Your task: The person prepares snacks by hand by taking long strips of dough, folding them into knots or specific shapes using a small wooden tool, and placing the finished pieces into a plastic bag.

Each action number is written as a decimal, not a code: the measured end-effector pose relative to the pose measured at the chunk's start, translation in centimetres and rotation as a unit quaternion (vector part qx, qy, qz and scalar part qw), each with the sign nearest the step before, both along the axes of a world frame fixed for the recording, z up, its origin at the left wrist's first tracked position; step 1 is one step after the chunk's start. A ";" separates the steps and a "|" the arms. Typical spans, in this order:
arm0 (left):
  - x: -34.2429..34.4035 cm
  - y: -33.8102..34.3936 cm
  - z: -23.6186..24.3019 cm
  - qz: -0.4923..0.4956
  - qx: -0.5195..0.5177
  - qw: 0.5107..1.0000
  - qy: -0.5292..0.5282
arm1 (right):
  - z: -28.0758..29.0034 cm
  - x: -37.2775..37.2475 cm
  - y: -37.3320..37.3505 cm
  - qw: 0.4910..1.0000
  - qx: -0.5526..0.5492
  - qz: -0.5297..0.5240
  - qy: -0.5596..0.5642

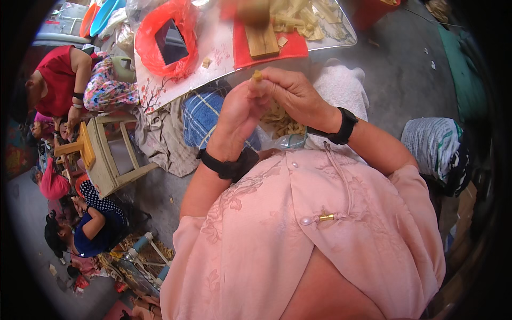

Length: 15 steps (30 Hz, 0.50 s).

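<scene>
My two hands meet just off the near edge of the table. Between the fingertips is a small yellow piece (257, 76), too small to name by kind. My right hand (298, 92) pinches it from the right, thumb and fingers pressed together. My left hand (240, 109) is closed round its lower side, its fingertips partly hidden behind the right hand. Ahead of them a wooden block (261, 41) lies on a red cloth (293, 51), with pale yellow strips (304, 18) piled behind it. Below the hands, more yellow pieces (280, 121) sit in a clear plastic bag.
A red plastic bag (143, 45) with a dark flat screen (172, 41) inside lies on the patterned table (213, 80). A wooden stool (104, 160) stands at the left, near a person in red (56, 80) and a person in blue (88, 240). A white towel (341, 88) hangs at right.
</scene>
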<state>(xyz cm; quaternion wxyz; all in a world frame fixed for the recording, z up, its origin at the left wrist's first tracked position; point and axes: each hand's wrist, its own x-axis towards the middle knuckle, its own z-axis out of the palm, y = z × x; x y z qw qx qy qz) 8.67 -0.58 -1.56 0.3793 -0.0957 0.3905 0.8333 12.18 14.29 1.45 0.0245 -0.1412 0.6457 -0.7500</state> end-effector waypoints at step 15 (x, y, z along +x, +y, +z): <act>0.6 0.7 6.6 0.267 -0.362 0.514 0.730 | 5.1 -1.0 0.7 0.855 -0.357 0.181 -0.330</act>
